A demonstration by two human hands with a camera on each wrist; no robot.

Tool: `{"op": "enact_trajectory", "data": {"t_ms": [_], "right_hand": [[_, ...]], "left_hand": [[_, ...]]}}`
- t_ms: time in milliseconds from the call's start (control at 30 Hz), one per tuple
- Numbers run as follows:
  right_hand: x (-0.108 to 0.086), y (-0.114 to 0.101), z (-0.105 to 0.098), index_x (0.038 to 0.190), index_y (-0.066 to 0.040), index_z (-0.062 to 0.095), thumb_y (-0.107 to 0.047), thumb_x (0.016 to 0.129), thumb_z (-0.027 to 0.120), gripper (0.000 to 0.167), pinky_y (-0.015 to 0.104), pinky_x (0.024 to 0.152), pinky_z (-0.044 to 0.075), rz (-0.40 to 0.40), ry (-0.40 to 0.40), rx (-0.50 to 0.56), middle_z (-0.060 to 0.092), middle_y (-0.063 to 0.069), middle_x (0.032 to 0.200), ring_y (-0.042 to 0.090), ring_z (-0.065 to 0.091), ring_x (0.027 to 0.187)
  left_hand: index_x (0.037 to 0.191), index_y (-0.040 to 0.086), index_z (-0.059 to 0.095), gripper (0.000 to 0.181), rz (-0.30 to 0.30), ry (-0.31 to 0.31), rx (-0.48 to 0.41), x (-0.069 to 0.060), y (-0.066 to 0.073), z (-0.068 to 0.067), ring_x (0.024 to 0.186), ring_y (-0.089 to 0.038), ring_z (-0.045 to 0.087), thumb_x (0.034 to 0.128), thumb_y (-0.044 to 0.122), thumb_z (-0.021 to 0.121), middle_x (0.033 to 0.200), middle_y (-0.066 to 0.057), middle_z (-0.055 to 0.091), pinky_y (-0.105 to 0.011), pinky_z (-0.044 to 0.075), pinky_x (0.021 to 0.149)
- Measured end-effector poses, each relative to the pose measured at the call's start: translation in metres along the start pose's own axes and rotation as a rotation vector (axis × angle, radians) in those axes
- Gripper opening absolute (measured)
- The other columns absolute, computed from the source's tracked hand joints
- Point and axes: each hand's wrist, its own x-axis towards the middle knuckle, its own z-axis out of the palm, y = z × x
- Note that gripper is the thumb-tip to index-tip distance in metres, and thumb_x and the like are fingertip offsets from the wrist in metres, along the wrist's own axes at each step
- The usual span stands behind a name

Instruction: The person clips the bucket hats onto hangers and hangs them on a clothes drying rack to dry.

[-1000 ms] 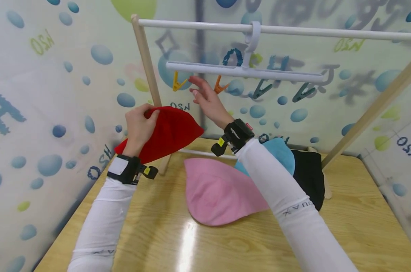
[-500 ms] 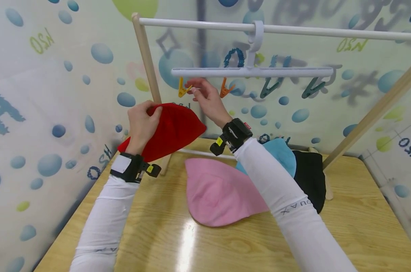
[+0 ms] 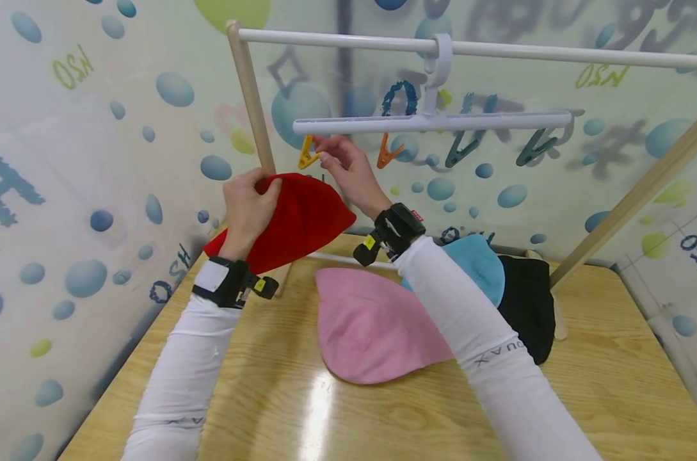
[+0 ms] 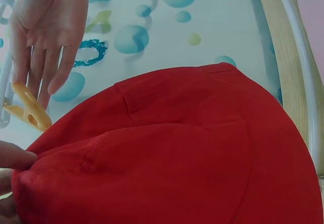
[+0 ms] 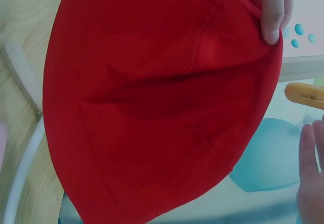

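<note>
A red bucket hat (image 3: pixel 302 221) hangs from my left hand (image 3: pixel 249 205), which pinches its crown edge between thumb and fingers. In the right wrist view the hat (image 5: pixel 152 102) fills most of the picture, folded and creased. Just above and right of it, my right hand (image 3: pixel 354 174) is raised at the yellow clip (image 3: pixel 308 153) hanging from the left end of the white hanger (image 3: pixel 371 125). The left wrist view shows the right hand (image 4: pixel 50 37) with fairly straight fingers, a fingertip touching one arm of the clip (image 4: pixel 33 107).
An orange clip (image 3: pixel 387 152) and two dark green clips (image 3: pixel 461 150) hang further right. The hanger hooks over a white rod (image 3: pixel 336 41) on wooden posts. A pink hat (image 3: pixel 371 326), a blue hat (image 3: pixel 477 266) and a black hat (image 3: pixel 532 307) lie on the wooden table (image 3: pixel 302 410).
My right hand has closed the small distance to the yellow clip and now touches it. The hanger has swung slightly right. My left hand has shifted a little right and up with the red hat.
</note>
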Motion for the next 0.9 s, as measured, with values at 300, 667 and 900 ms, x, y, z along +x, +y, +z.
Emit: {"op": "enact_trajectory", "data": {"t_ms": [300,667,900], "right_hand": [[0.005,-0.001,0.011,0.126,0.005,0.040,0.001,0.101,0.042,0.025,0.029,0.101,0.040,0.068,0.001,0.089,0.049,0.022,0.135,0.023,0.050,0.123],[0.006,0.000,0.016,0.137,0.005,0.044,-0.003,0.101,0.044,0.037,0.031,0.101,0.040,0.110,0.016,0.061,0.053,0.019,0.130,0.024,0.052,0.116],[0.007,-0.004,0.023,0.134,0.006,0.044,-0.002,0.100,0.045,0.034,0.028,0.099,0.042,0.147,0.053,0.153,0.055,0.022,0.127,0.024,0.054,0.116]], "left_hand": [[0.106,0.000,0.071,0.026,0.011,-0.007,0.028,0.000,0.001,0.002,0.087,-0.028,0.064,0.0950,0.020,0.060,0.103,-0.015,0.070,-0.041,0.054,0.082],[0.105,-0.002,0.072,0.025,0.055,-0.018,0.050,0.002,-0.001,0.008,0.087,-0.028,0.066,0.0945,0.018,0.061,0.100,-0.015,0.070,-0.039,0.054,0.081],[0.102,-0.005,0.071,0.022,0.100,-0.023,0.031,0.002,0.001,0.013,0.084,-0.030,0.065,0.0938,0.013,0.063,0.097,-0.018,0.070,-0.042,0.055,0.078]]}}
